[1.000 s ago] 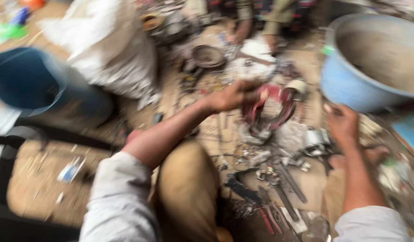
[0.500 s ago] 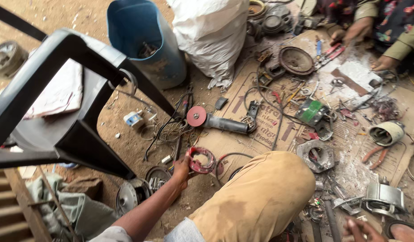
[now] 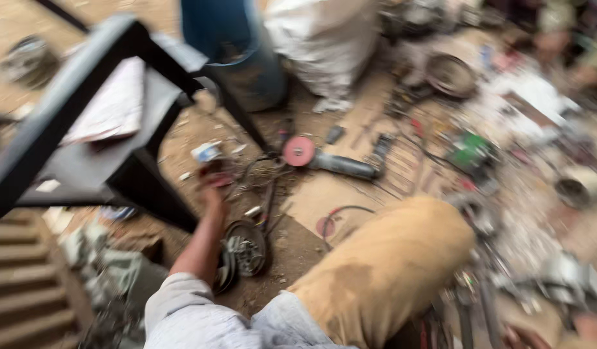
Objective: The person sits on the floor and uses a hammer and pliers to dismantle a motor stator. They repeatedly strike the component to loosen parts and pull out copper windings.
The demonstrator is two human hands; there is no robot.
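**Reaching left hand, red part at the fingers**

Reaching forward-left, the left hand (image 3: pixel 213 194) meets a small red part (image 3: pixel 215 169) just beyond its fingers; blur hides whether they pinch it. Right hand (image 3: pixel 586 329): barely in view, farther away. Beyond, a white carton (image 3: pixel 206 152), then a grinder (image 3: pixel 330 160), axis running left-right.

Dirt floor w/ cardboard sheet (image 3: pixel 350 194) mid-frame. Angle grinder (image 3: pixel 330 161) w/ red disc lies on the cardboard's top-left edge. Blue bucket (image 3: pixel 237 52) and white sack (image 3: pixel 324 45) at top, side by side. Black chair (image 3: pixel 98 129) fills the left, paper (image 3: pixel 111 110) on its seat. Green tool (image 3: pixel 471 152) to the right, blurred.
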